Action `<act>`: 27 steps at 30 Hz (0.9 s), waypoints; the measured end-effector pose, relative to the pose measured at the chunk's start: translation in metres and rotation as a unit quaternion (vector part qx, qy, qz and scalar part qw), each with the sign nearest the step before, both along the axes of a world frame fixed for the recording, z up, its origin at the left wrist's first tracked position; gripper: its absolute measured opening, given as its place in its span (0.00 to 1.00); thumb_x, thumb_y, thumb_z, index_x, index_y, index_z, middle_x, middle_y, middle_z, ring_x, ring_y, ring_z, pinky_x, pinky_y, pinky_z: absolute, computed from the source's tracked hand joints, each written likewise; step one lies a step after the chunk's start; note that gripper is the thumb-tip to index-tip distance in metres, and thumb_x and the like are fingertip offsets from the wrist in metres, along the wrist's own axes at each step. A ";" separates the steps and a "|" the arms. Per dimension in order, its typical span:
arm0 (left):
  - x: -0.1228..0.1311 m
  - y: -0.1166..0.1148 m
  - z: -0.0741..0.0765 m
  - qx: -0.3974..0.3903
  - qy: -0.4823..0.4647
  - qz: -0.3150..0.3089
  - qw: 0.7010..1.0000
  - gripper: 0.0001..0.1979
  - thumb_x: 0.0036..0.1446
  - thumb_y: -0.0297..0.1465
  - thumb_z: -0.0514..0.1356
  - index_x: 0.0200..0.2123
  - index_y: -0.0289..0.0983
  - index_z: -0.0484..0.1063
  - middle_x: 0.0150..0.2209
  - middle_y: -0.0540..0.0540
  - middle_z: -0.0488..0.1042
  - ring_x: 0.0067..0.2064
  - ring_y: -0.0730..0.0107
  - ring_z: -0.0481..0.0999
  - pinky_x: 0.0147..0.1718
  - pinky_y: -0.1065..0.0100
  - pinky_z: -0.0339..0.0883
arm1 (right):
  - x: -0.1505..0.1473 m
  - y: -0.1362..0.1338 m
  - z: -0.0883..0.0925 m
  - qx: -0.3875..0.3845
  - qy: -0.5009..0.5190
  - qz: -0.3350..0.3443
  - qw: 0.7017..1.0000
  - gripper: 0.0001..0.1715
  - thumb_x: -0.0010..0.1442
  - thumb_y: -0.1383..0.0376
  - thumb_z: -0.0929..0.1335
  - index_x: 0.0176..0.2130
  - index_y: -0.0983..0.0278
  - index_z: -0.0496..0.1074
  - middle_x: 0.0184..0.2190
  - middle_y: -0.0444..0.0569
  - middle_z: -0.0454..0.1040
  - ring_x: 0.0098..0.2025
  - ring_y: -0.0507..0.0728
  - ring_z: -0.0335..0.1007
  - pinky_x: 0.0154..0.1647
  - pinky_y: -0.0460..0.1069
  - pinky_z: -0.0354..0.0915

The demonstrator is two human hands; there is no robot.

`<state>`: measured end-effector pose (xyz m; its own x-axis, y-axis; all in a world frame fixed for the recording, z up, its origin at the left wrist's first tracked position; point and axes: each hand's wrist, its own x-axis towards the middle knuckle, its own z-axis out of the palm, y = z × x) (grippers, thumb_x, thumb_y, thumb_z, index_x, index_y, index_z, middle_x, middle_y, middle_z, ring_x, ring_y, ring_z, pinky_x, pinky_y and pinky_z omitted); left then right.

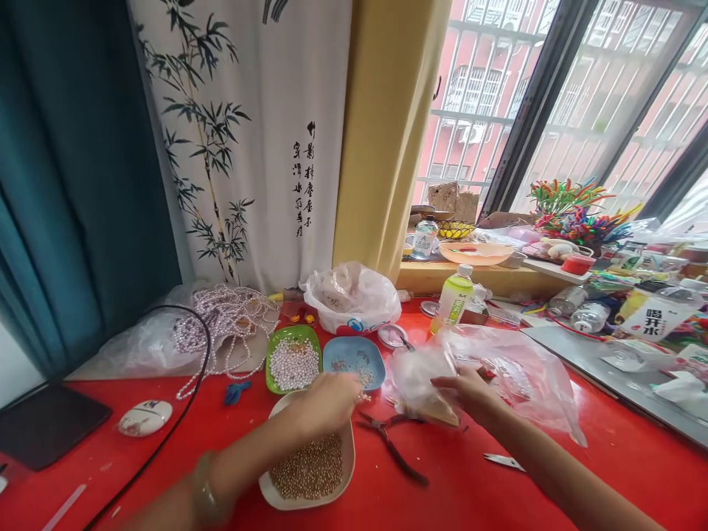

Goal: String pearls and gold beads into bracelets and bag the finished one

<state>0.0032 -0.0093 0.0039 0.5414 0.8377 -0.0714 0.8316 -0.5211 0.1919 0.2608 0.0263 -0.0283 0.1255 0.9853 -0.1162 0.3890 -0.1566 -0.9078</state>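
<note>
My left hand (335, 402) is closed over the far edge of a white bowl (347, 476) full of gold beads (310, 472). A small beaded piece (363, 397) shows at its fingertips, too blurred to make out fully. My right hand (469, 389) is closed on a clear plastic bag (423, 372), which is smeared by motion. Between the hands lie dark-handled pliers (406, 464), opened out on the red table. Beyond the left hand sit a green tray (271, 380) of pearl-like beads (296, 363) and a blue tray (335, 346) with small pieces in it.
A white plastic bag (354, 295) and a green-labelled bottle (454, 295) stand at the back. Strings of pearl beads (232, 317) lie back left, near a black cable (202, 369) and a mouse (144, 418). Pink plastic (545, 369) and a metal tool tip (503, 462) lie right.
</note>
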 end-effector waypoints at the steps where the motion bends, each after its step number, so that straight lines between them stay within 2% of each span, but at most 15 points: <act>1: 0.004 0.001 0.000 0.012 0.021 -0.003 1.000 0.11 0.55 0.25 0.49 0.32 0.35 0.71 0.35 0.40 0.74 0.39 0.60 0.72 0.36 0.67 0.60 | -0.006 0.003 -0.004 -0.017 0.000 0.006 1.000 0.08 0.56 0.67 0.66 0.36 0.71 0.69 0.31 0.52 0.71 0.29 0.53 0.69 0.30 0.49 0.67; 5: 0.011 0.000 0.002 0.027 0.059 0.000 0.998 0.12 0.52 0.22 0.49 0.29 0.32 0.72 0.31 0.37 0.74 0.36 0.55 0.74 0.34 0.64 0.62 | -0.034 0.018 -0.014 -0.035 0.007 0.016 0.999 0.15 0.59 0.63 0.63 0.46 0.66 0.64 0.44 0.50 0.67 0.40 0.56 0.68 0.38 0.54 0.66; 10: 0.008 -0.005 0.006 0.044 0.086 0.017 0.995 0.13 0.52 0.21 0.47 0.28 0.32 0.72 0.30 0.36 0.74 0.35 0.53 0.74 0.33 0.61 0.63 | -0.051 0.026 -0.022 -0.020 0.013 0.019 1.000 0.16 0.59 0.63 0.63 0.47 0.66 0.64 0.45 0.51 0.67 0.41 0.56 0.67 0.39 0.55 0.65; 15: 0.005 -0.005 0.005 0.044 0.096 0.032 0.994 0.13 0.51 0.22 0.48 0.29 0.32 0.72 0.31 0.36 0.75 0.35 0.56 0.74 0.32 0.63 0.63 | -0.037 0.023 -0.020 0.016 0.006 0.002 1.000 0.16 0.59 0.65 0.63 0.47 0.65 0.63 0.44 0.51 0.67 0.39 0.56 0.68 0.37 0.54 0.66; 20: 0.003 -0.007 0.003 0.043 0.091 0.045 0.994 0.14 0.50 0.21 0.47 0.29 0.33 0.72 0.31 0.36 0.75 0.35 0.57 0.74 0.32 0.64 0.64 | -0.012 0.028 -0.006 0.033 -0.008 0.014 0.999 0.14 0.59 0.64 0.63 0.47 0.65 0.64 0.45 0.50 0.67 0.40 0.55 0.67 0.38 0.54 0.66; 23: 0.002 -0.006 0.001 0.043 0.086 0.049 0.994 0.13 0.51 0.22 0.48 0.30 0.34 0.73 0.32 0.36 0.75 0.36 0.58 0.74 0.33 0.65 0.63 | -0.004 0.035 0.000 0.049 -0.039 0.023 0.998 0.14 0.59 0.63 0.63 0.47 0.63 0.64 0.46 0.50 0.66 0.42 0.56 0.66 0.40 0.54 0.65; 27: 0.000 -0.005 -0.004 0.043 0.082 0.052 0.994 0.14 0.51 0.22 0.47 0.30 0.34 0.73 0.32 0.36 0.75 0.36 0.59 0.74 0.34 0.65 0.63 | -0.006 0.042 -0.003 0.082 -0.110 0.037 0.990 0.15 0.60 0.63 0.62 0.47 0.64 0.64 0.46 0.50 0.66 0.42 0.56 0.67 0.39 0.55 0.65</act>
<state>0.0030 -0.0145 0.0003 0.4384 0.8953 -0.0785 0.8983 -0.4393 0.0073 0.2547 0.0682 -0.0315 0.0561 0.9960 0.0691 0.5852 0.0233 -0.8106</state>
